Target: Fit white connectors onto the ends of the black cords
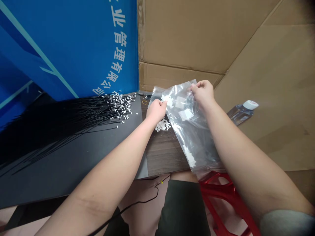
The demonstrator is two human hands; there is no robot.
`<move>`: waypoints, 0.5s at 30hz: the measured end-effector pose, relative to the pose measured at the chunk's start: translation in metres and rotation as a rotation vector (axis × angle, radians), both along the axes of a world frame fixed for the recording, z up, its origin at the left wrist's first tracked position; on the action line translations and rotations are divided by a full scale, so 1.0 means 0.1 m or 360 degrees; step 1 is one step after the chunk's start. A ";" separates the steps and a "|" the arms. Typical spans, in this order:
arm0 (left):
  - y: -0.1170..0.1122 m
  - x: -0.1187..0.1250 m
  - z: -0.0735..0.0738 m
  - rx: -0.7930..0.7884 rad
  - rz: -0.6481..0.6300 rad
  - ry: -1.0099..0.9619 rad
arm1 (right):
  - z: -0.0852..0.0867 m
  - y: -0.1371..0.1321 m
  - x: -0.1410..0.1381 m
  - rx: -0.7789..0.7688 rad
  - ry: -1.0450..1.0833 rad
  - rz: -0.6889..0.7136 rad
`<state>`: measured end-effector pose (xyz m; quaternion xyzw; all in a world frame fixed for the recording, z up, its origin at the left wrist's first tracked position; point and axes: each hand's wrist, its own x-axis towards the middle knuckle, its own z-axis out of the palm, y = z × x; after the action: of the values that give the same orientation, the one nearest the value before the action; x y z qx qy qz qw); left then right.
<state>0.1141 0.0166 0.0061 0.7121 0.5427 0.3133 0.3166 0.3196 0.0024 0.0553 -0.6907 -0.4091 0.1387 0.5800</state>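
Observation:
My left hand and my right hand both pinch the top edge of a clear plastic bag that hangs down over the table's front edge. Small white plastic pieces sit inside the bag, some near its mouth and some lower down. A little heap of the same white pieces lies on the wood-grain table just below my left hand.
A big bundle of thin black wires with white end caps lies on a dark mat at left. Blue board and cardboard walls stand behind. A clear water bottle lies at right. A red stool and a loose black cable are below.

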 end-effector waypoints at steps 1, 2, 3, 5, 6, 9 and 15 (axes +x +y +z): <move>0.00 -0.01 0.00 0.0024 -0.0016 -0.0049 | 0.03 -0.02 -0.01 0.0027 0.0002 -0.0004; 0.00 -0.02 0.01 0.0051 -0.0030 -0.0102 | 0.07 -0.04 -0.03 0.0056 0.0010 -0.0010; 0.00 -0.02 0.02 0.0077 -0.0040 -0.0160 | 0.12 -0.07 -0.04 0.0085 0.0022 -0.0013; 0.01 -0.02 0.03 0.0123 -0.0063 -0.0311 | 0.22 -0.11 -0.06 0.0147 0.0045 -0.0011; 0.01 -0.01 0.04 0.0133 -0.0080 -0.0418 | 0.27 -0.14 -0.07 0.0181 0.0058 -0.0005; 0.02 0.02 0.06 0.0037 -0.0185 -0.0868 | 0.42 -0.18 -0.07 0.0334 0.0100 0.0042; -0.03 0.04 0.11 -0.0442 -0.0576 -0.1620 | 0.57 -0.24 -0.02 0.0828 0.0067 0.0110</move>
<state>0.1180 0.0134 0.0172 0.5043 0.2266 0.4840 0.6783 0.3177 -0.0212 0.1121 -0.5007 -0.4424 0.0628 0.7414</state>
